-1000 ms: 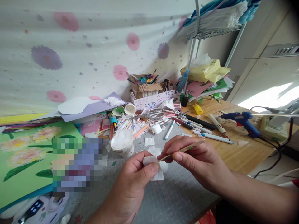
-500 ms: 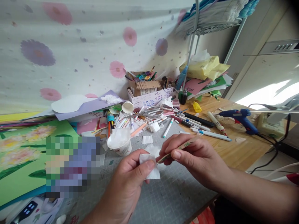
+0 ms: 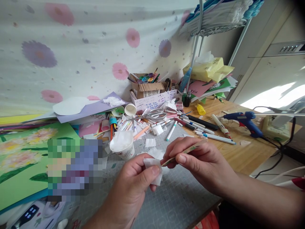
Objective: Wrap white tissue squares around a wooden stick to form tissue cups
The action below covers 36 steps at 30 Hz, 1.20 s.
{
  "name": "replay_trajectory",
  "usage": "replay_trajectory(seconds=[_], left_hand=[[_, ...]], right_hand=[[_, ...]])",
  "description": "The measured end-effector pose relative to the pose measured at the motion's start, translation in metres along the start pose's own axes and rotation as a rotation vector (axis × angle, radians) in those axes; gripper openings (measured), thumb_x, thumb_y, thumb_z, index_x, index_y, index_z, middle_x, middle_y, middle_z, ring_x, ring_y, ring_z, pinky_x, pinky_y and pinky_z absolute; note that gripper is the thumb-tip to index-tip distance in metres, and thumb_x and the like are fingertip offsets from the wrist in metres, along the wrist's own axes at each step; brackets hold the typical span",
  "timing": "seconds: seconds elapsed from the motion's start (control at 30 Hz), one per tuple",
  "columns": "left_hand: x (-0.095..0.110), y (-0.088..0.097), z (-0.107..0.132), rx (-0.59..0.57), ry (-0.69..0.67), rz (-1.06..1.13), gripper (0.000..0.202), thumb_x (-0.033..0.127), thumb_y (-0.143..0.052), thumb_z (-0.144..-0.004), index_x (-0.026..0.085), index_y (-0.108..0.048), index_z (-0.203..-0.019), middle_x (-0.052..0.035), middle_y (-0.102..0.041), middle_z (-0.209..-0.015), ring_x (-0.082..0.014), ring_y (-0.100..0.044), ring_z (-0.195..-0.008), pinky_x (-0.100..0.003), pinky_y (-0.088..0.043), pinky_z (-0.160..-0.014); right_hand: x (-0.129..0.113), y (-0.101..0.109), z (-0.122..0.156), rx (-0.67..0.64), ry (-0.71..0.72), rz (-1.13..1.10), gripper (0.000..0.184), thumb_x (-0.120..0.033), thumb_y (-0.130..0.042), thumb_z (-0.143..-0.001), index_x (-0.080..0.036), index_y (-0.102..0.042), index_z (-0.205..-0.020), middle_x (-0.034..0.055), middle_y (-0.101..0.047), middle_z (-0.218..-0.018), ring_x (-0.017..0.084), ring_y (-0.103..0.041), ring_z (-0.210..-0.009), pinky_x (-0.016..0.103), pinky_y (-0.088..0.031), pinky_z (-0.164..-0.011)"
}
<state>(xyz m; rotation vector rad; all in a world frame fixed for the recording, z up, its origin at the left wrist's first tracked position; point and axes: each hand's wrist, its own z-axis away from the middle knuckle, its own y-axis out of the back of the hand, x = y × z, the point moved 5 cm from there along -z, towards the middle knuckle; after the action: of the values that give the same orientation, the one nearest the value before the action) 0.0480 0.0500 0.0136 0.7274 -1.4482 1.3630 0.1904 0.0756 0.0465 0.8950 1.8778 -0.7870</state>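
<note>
My left hand (image 3: 137, 181) pinches a small square of white tissue paper (image 3: 152, 163) between thumb and fingers. In my right hand (image 3: 194, 159) is a flat wooden craft stick (image 3: 187, 150) with green marks on it, gripped between thumb and fingers. The stick's lower tip is right at the right edge of the paper; whether it touches is hard to tell. Behind my left hand stands a paper cup (image 3: 122, 149) topped with white tissue. More white paper squares (image 3: 150, 142) lie on the grey cutting mat (image 3: 171, 203) just beyond my hands.
Several markers (image 3: 171, 130) and scissors (image 3: 154, 115) are heaped behind the hands. A blue glue gun (image 3: 245, 121) with its cord lies at the right. A green flower picture (image 3: 23, 159) lies at the left. A cardboard box (image 3: 149, 89) stands at the back.
The paper in my left hand has tilted and shifted slightly right. My right hand and the stick have hardly moved; both hands keep their hold.
</note>
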Motion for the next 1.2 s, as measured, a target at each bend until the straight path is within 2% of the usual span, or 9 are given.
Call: replay_trajectory(seconds=[0.17,0.33,0.5,0.63,0.87,1.0,1.2], left_hand=[[-0.004,0.003,-0.001,0.031,0.002,0.057,0.013,0.027,-0.068,-0.081,0.018,-0.064,-0.071,0.0034,-0.057,-0.064,-0.0108,-0.047,-0.063,-0.024,-0.037,-0.061],[-0.005,0.002,-0.001,-0.015,0.02,0.138,0.01,0.023,-0.073,-0.077,0.019,-0.066,-0.073,0.004,-0.062,-0.061,-0.0101,-0.051,-0.063,-0.024,-0.037,-0.068],[-0.005,0.002,0.0,-0.011,0.034,0.16,0.009,0.023,-0.075,-0.075,0.018,-0.068,-0.071,0.0023,-0.067,-0.061,-0.0096,-0.054,-0.062,-0.021,-0.038,-0.066],[-0.004,0.002,0.0,-0.021,0.048,0.173,0.009,0.024,-0.075,-0.074,0.018,-0.069,-0.071,-0.0001,-0.069,-0.064,-0.0121,-0.058,-0.064,-0.022,-0.041,-0.062],[-0.001,0.003,-0.001,-0.01,0.031,0.197,0.012,0.025,-0.074,-0.075,0.015,-0.07,-0.07,-0.0025,-0.068,-0.065,-0.0134,-0.058,-0.065,-0.022,-0.043,-0.059],[-0.001,0.002,0.0,-0.025,0.028,0.212,0.011,0.023,-0.073,-0.076,0.015,-0.07,-0.069,-0.0024,-0.068,-0.065,-0.0138,-0.058,-0.067,-0.022,-0.044,-0.058],[-0.003,0.002,-0.002,-0.052,0.013,0.227,0.012,0.023,-0.071,-0.078,0.015,-0.069,-0.069,-0.0014,-0.065,-0.064,-0.0123,-0.055,-0.064,-0.025,-0.044,-0.064]], right_hand=[[-0.002,-0.001,0.001,-0.01,0.011,-0.017,0.008,-0.021,-0.061,-0.088,-0.019,-0.069,-0.088,0.005,-0.068,-0.086,0.017,-0.064,-0.083,0.032,-0.052,-0.075],[-0.002,-0.001,0.003,0.007,0.005,-0.014,0.008,-0.022,-0.062,-0.087,-0.019,-0.069,-0.088,0.0048,-0.067,-0.087,0.017,-0.065,-0.081,0.032,-0.053,-0.073],[-0.004,0.0,0.003,0.009,0.012,-0.024,0.009,-0.023,-0.062,-0.087,-0.017,-0.069,-0.087,0.0054,-0.066,-0.083,0.017,-0.064,-0.078,0.032,-0.053,-0.07],[-0.009,-0.002,0.002,-0.031,0.063,0.057,0.01,-0.014,-0.061,-0.087,-0.015,-0.069,-0.092,0.0068,-0.066,-0.085,0.016,-0.064,-0.084,0.03,-0.052,-0.073],[-0.011,-0.004,0.0,-0.042,0.093,0.062,0.014,-0.01,-0.06,-0.086,-0.017,-0.07,-0.094,0.0047,-0.066,-0.085,0.014,-0.063,-0.085,0.025,-0.052,-0.072],[-0.012,-0.004,0.001,-0.05,0.092,0.069,0.014,-0.009,-0.06,-0.086,-0.017,-0.07,-0.095,0.0053,-0.067,-0.086,0.014,-0.064,-0.087,0.027,-0.053,-0.075],[-0.011,-0.004,0.0,-0.051,0.096,0.098,0.012,-0.011,-0.061,-0.086,-0.017,-0.07,-0.093,0.005,-0.067,-0.084,0.014,-0.063,-0.087,0.026,-0.053,-0.075]])
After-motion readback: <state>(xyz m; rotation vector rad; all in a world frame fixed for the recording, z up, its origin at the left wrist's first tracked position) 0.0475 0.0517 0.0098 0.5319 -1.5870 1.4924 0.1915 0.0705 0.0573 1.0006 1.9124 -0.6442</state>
